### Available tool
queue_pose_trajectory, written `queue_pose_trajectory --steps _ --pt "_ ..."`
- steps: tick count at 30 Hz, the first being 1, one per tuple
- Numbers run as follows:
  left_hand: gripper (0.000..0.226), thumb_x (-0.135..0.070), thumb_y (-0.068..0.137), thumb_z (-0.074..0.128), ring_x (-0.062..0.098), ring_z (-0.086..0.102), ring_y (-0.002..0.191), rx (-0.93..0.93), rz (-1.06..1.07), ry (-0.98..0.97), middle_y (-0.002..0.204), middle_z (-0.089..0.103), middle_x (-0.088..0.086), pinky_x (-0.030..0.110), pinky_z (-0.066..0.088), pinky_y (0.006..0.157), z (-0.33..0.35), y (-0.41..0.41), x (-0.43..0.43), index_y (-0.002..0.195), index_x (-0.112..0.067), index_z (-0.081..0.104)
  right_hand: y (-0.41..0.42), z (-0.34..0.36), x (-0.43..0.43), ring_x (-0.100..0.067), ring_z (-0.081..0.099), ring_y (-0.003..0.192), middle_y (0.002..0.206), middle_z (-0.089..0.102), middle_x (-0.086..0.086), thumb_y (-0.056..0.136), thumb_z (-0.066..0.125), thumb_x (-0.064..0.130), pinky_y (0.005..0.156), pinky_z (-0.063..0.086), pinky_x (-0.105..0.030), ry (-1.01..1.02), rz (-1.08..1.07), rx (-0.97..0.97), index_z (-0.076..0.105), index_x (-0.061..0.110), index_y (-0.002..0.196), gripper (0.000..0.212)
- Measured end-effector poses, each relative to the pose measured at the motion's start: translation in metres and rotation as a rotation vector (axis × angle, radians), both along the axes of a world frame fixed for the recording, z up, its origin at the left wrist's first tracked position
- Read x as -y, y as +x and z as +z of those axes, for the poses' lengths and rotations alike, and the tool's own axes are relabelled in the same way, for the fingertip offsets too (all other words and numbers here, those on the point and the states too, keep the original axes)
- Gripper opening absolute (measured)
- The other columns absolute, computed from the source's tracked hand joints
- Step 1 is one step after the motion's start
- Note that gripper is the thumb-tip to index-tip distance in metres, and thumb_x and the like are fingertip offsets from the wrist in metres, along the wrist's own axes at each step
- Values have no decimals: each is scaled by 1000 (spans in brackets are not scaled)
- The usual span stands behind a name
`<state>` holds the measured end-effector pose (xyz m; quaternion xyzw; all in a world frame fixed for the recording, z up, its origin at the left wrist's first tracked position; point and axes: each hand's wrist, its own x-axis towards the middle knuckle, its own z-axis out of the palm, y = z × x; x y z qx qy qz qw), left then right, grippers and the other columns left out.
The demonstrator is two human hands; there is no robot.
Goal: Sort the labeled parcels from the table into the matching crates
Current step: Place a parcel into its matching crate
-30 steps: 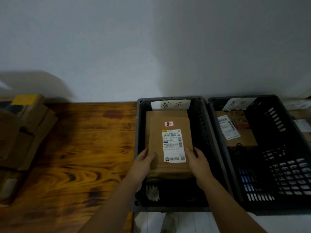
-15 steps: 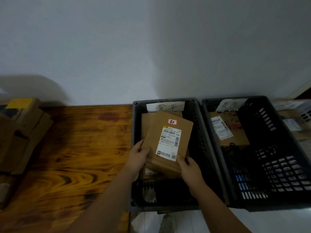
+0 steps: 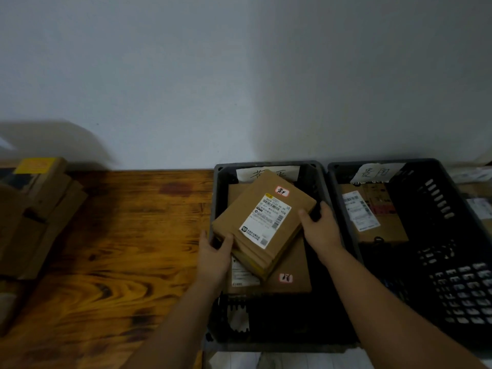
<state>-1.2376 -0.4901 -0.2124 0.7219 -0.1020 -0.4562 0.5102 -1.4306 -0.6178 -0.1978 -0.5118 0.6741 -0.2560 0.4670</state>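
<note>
parcel stack (image 3: pixel 263 222) was square in the left crate (image 3: pixel 226 166), now skewed clockwise over it. left hand (image 3: pixel 215 251) and right hand (image 3: pixel 320 227) fingers (image 3: pixel 324 209) curl round opposite corners. looks like re-seating, not released yet.

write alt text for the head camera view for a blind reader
A left hand and right hand hold a skewed stack of brown parcels over another parcel in a grey crate. A black crate stands right of it, a wooden table with boxes left.
</note>
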Motion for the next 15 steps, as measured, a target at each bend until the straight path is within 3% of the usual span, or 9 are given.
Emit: queue_pose_trajectory --steps 6,9,13,15 --pt "55 -36 91 73 16 65 111 -72 -35 15 128 66 -4 51 53 101 -9 -23 -5 140 -32 49 9 -7 30 -33 38 147 165 31 -10 103 62 32 116 38 -49 30 147 9 16 23 165 78" --pt "50 -25 98 67 8 60 106 -123 -73 1 119 62 -14 49 52 102 -3 -27 8 140 -36 45 7 -12 28 -32 46 140 157 42 -10 102 63 29 110 43 -47 20 126 11 25 21 162 71" --pt "67 -19 99 63 22 55 131 21 -170 21 142 59 -6 54 50 106 2 -12 38 156 -38 32 2 -21 19 -28 60 115 135 57 -11 99 67 27 97 51 -44 -34 31 4 53 26 131 35" --pt "67 -16 100 61 24 54 133 65 -187 29 142 60 -6 53 51 106 6 0 57 156 -40 32 7 -25 18 -27 62 111 134 58 -12 97 68 31 97 54 -47 -44 1 8 53 27 128 35"
